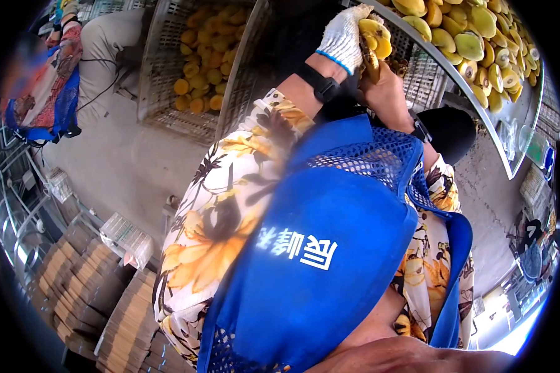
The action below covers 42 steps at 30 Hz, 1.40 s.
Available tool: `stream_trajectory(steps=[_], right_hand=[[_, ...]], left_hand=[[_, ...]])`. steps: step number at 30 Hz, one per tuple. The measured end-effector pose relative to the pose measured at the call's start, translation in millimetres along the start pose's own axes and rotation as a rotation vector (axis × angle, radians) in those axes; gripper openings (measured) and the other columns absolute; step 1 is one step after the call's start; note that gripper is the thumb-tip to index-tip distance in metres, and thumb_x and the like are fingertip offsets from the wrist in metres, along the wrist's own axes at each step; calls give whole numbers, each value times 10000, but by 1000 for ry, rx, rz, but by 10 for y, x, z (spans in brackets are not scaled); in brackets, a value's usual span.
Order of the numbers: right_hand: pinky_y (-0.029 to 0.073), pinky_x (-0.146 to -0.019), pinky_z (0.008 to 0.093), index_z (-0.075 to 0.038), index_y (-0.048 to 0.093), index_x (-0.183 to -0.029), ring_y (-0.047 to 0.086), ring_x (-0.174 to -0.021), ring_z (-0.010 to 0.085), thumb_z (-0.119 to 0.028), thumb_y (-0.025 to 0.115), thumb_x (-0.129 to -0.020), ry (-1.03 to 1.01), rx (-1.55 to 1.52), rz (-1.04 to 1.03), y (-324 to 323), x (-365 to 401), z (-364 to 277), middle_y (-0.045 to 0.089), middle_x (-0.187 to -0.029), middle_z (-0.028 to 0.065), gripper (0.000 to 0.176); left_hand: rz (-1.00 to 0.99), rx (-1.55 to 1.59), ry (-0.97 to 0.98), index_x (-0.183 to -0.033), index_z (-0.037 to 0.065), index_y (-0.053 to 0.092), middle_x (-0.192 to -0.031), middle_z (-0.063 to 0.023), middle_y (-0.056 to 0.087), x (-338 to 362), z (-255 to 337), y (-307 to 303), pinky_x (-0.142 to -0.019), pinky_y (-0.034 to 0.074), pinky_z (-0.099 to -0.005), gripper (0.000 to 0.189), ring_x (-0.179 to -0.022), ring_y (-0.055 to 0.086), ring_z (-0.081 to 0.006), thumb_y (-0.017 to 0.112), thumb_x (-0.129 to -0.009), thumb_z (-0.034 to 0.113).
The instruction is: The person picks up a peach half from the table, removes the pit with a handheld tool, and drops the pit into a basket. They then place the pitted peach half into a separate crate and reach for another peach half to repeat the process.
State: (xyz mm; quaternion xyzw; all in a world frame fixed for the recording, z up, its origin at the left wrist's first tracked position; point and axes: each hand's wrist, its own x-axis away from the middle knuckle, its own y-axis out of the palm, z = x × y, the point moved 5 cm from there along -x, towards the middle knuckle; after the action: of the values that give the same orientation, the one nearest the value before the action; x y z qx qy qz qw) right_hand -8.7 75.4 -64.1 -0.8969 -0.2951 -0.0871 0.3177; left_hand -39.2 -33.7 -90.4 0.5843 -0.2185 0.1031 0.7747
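Yellow fruit grasped in gloved left hand, right hand close beneath

A smooth, yellow, rounded piece of fruit [379, 40] is held at the top of the head view, in front of the wearer's body and above a pale, lattice-walled plastic crate [424, 79]; it is gripped from its left by the left hand [344, 38], which is covered by a white knitted glove with a blue cuff edge, its fingers bent around the far end of the fruit. The bare right hand [386, 86] is set just below, its fingers partly curled; most of its fingertips are hidden, so whether the fruit is grasped or only supported by it cannot be told. The long axis of the fruit appears to be run from the far end toward the wearer, slightly slanted to the right; its near end is pointed at the right hand, though its outline is partly covered.

Black bands are worn on both wrists; to the right, a metal-edged tray [515, 119] is heaped with yellow-green fruit pieces [479, 40]; to the left, a second pale lattice crate [160, 62] is partly filled with orange-yellow fruit pieces [208, 46]; at far left, another person in grey trousers [109, 40] is seen.
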Motion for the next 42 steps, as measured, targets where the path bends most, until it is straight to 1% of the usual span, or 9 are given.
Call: stream_trajectory(steps=[8, 16, 21, 28, 31, 33, 40, 41, 42], right_hand=[[417, -513, 257, -12, 567, -953, 486, -551, 88, -144, 588, -822, 40, -259, -20, 179, -20, 226, 559, -696, 8, 187], [462, -580, 298, 10, 560, -978, 527, -620, 123, -106, 588, -832, -221, -125, 75, 61, -14, 310, 599, -695, 60, 188], [369, -445, 228, -46, 560, -941, 468, -508, 62, -96, 551, -836, 405, -786, -424, 83, 213, 230, 545, -633, 7, 117], [464, -561, 293, -4, 586, -871, 549, -617, 112, -121, 607, -834, -228, -341, 137, -55, 206, 225, 587, -668, 40, 125], [484, -626, 307, 10, 581, -888, 566, -667, 114, -139, 615, -835, 24, -745, 24, -49, 128, 338, 610, -694, 79, 161], [467, -585, 281, -3, 595, -888, 543, -638, 93, -113, 603, -849, -210, -284, 135, -105, 150, 205, 598, -689, 38, 117], [340, -430, 181, -48, 602, -921, 439, -492, 16, -64, 571, -875, -116, -498, 157, -243, 166, 523, 512, -624, -58, 58], [398, -582, 189, -21, 608, -921, 463, -645, 22, -62, 598, -841, -44, -494, 176, -321, 206, 536, 547, -725, -55, 90], [367, -515, 186, -33, 598, -926, 440, -572, 20, -77, 598, -850, -55, -485, 181, -366, 230, 569, 522, -677, -59, 88]], left_hand=[[-32, -4, 194, -862, 37, 567, -735, -97, 609, 16, -23, -27, -594, 530, -323, 187, -633, 609, -224, 502, -896, 210], [-28, -58, 138, -831, 21, 572, -696, -94, 600, -80, -108, -12, -538, 521, -323, 205, -580, 598, -215, 542, -880, 218], [-14, -85, 27, -888, 18, 572, -738, -97, 607, 10, -186, 60, -555, 526, -330, 212, -613, 603, -218, 539, -883, 228], [-104, -94, -94, -912, 18, 552, -719, -125, 604, -57, -301, 166, -543, 534, -364, 228, -602, 604, -257, 499, -895, 239], [-162, -67, -52, -909, 12, 531, -717, -151, 599, -85, -277, 168, -513, 525, -409, 280, -585, 594, -299, 451, -904, 280], [-123, -69, 3, -904, 14, 532, -724, -147, 601, -122, -207, 154, -517, 516, -429, 335, -583, 588, -308, 407, -909, 325], [165, 23, 35, -1018, 52, 518, -872, -147, 602, 26, 91, 204, -591, 496, -476, 528, -722, 584, -333, 344, -890, 534], [171, 26, 11, -1029, 54, 517, -896, -152, 599, 30, 95, 180, -607, 493, -483, 553, -749, 583, -335, 352, -881, 562], [80, -25, 16, -1045, 51, 510, -951, -168, 586, 15, 140, 137, -636, 482, -494, 602, -803, 575, -342, 377, -857, 606]])
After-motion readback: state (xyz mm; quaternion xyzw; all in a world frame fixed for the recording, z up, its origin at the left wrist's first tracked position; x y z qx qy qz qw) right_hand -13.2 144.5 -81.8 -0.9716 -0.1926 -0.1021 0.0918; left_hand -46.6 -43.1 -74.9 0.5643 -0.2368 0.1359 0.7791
